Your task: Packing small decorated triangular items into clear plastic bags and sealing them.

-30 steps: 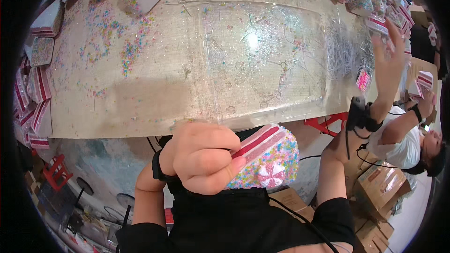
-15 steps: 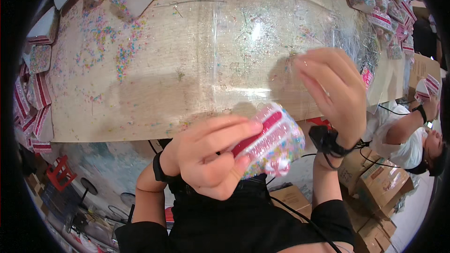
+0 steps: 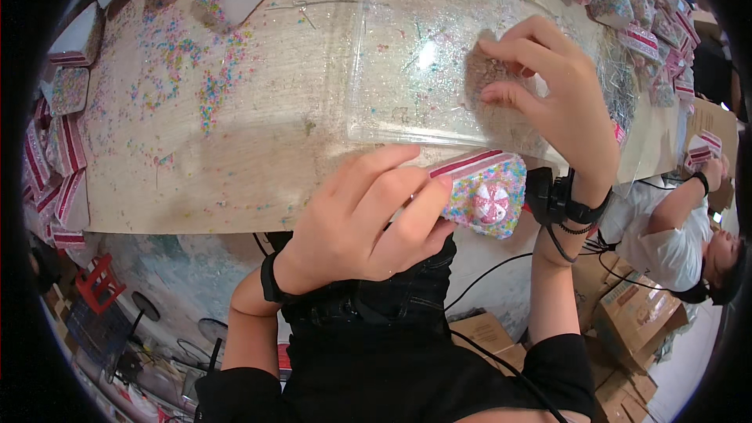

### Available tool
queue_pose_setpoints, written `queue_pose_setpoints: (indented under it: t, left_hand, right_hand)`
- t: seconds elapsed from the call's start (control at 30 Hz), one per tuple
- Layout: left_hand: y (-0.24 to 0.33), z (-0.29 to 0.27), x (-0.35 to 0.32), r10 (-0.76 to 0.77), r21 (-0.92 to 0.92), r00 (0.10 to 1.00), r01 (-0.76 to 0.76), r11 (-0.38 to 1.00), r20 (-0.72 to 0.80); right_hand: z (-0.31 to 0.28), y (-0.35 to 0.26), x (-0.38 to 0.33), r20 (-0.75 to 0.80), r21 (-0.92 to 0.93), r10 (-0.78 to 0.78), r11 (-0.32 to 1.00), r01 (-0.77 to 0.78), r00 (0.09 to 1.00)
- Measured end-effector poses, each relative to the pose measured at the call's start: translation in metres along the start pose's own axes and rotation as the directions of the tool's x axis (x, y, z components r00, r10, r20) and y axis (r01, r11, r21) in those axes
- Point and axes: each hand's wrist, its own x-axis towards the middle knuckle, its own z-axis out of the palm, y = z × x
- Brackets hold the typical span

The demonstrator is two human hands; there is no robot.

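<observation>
Working over the bead-strewn table point(image 3: 235, 157) with one sprinkle-filled packet in hand

You are leaning over the wide wooden table, which is lying scattered with loose pastel beads, while a clear plastic sheet point(image 3: 407, 70) is covering its right half. Rows of red-striped packets point(image 3: 650, 31) are piling up along the far right edge, so much of the batch is looking finished. Your right hand point(image 3: 548, 102) is reaching onto the sheet, fingers curled and pinching down, though what they are gripping cannot be told. Your left hand point(image 3: 368, 219) is clamping the sprinkle-filled packet point(image 3: 486, 196) with its pink swirl candy at the table's near edge.
</observation>
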Motion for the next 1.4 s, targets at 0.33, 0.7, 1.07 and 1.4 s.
queue_pose_setpoints:
  t: [0.33,0.7,1.07,1.4]
  left_hand:
    - [-0.001,0.0,0.005,-0.072,0.005,0.997,0.072,0.997,-0.006]
    - [0.009,0.005,0.009,-0.049,0.083,0.999,0.048,0.995,0.018]
    - [0.005,0.0,0.003,-0.083,0.116,0.996,0.079,0.99,0.035]
    - [0.006,0.001,0.002,-0.087,0.12,0.996,0.082,0.989,0.035]
  right_hand:
    - [0.007,0.0,0.0,-0.196,-0.201,-0.092,0.978,0.051,0.976]
    - [-0.068,0.019,-0.118,-0.788,0.134,0.185,0.982,-0.13,0.588]
    - [-0.071,0.077,-0.206,-0.553,0.29,0.678,0.701,-0.651,0.484]
    - [-0.076,0.072,-0.174,-0.367,-0.136,0.558,0.759,-0.636,0.744]
